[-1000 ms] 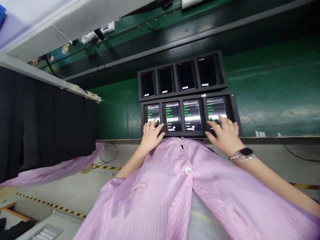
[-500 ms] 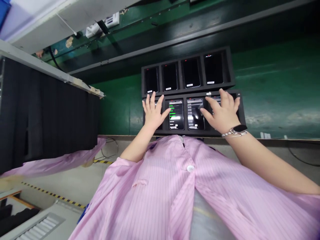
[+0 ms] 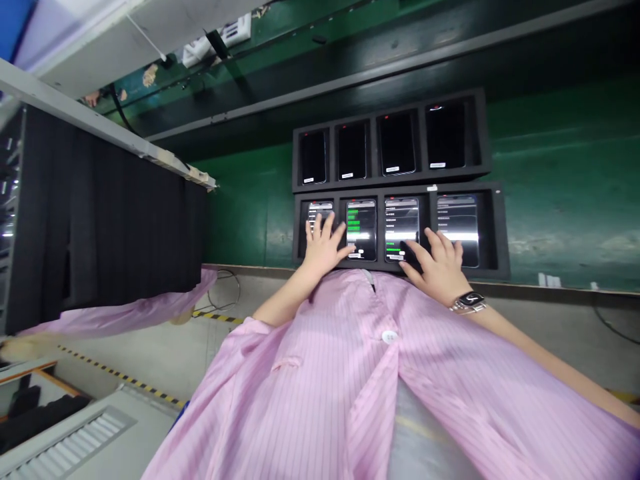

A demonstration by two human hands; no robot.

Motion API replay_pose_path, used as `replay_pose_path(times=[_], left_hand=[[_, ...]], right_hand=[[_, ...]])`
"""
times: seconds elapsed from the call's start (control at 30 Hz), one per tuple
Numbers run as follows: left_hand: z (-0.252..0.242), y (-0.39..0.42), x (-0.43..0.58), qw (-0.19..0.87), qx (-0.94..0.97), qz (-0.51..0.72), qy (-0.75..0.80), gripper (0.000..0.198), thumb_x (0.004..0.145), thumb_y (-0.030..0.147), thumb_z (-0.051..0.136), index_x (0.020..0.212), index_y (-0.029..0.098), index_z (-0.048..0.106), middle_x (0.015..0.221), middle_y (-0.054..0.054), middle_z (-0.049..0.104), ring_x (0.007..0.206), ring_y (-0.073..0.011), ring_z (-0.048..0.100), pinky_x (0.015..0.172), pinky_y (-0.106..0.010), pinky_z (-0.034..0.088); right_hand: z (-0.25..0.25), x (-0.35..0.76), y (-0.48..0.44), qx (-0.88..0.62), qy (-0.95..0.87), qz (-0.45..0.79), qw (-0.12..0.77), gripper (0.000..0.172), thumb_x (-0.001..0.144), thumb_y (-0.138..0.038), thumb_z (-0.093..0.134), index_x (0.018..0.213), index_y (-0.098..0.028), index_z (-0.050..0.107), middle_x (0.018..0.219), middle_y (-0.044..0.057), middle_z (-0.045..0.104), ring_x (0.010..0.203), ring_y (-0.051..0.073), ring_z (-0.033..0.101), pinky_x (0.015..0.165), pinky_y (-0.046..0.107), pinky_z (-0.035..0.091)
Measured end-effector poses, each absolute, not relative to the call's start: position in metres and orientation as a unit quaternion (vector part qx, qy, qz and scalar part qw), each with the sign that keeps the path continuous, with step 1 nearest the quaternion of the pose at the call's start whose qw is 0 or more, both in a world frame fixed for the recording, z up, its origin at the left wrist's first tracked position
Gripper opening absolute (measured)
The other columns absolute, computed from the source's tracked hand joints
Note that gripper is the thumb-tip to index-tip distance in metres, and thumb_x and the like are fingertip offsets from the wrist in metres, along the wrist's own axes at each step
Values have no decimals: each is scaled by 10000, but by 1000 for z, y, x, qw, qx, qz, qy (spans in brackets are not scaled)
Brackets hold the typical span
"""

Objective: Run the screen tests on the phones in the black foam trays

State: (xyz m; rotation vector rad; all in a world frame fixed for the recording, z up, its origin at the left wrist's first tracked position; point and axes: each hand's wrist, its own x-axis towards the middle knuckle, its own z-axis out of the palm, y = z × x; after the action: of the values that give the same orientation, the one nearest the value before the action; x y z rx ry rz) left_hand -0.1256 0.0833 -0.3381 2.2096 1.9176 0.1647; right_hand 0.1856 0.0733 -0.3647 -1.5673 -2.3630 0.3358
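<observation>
The left fingers (image 3: pixel 327 225) are pointing, spread wide, over one lit phone (image 3: pixel 321 208). The right fingers (image 3: pixel 442 243), also wide, are nearing another lit phone (image 3: pixel 466 223). Dark phones (image 3: pixel 399 143) are lying past them.

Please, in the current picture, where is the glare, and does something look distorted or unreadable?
Head view: bright white glare crosses phones in the front tray, widest on the rightmost one; head view: the green table shows paler, shiny patches; head view: the phones' small text is unreadable, and the pink shirt looks stretched, probably by a wide lens.
</observation>
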Motion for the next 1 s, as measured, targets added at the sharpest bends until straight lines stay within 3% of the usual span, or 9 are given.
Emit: replay_pose_path(times=[0.07,0.13,0.27,0.5,1.0], left_hand=[[-335,98,-131,79,713,77,693,829,967,669,663,1627,216,451,1750,-178,267,1628,-462,146,1296,-738,129],[-331,105,-136,62,705,100,699,843,979,672,639,1653,227,399,1761,-169,241,1638,-446,119,1303,-724,120],[-332,88,-139,64,726,113,675,764,985,639,653,1620,265,452,1748,-148,272,1638,-422,132,1313,-702,120],[-348,47,-130,109,731,82,669,701,971,594,705,1573,282,527,1712,-148,340,1615,-424,202,1310,-703,151],[-349,73,-118,112,757,79,639,661,1007,607,635,1556,249,549,1724,-117,350,1624,-412,195,1334,-676,118]], right_hand=[[-366,184,74,-537,-822,117,149,555,1045,-530,488,1466,-187,607,1657,235,388,1526,462,340,1200,764,250],[-367,182,75,-532,-823,122,158,571,1041,-534,496,1500,-203,574,1666,226,381,1536,461,325,1204,763,242],[-371,181,72,-533,-819,135,164,580,1031,-523,511,1538,-243,537,1685,207,363,1540,467,314,1197,770,238],[-373,182,73,-539,-821,119,145,582,1033,-529,497,1503,-195,575,1664,235,386,1528,476,329,1186,771,255],[-371,151,91,-507,-836,129,167,654,1039,-539,461,1556,-140,506,1624,212,476,1541,419,358,1258,727,155]])
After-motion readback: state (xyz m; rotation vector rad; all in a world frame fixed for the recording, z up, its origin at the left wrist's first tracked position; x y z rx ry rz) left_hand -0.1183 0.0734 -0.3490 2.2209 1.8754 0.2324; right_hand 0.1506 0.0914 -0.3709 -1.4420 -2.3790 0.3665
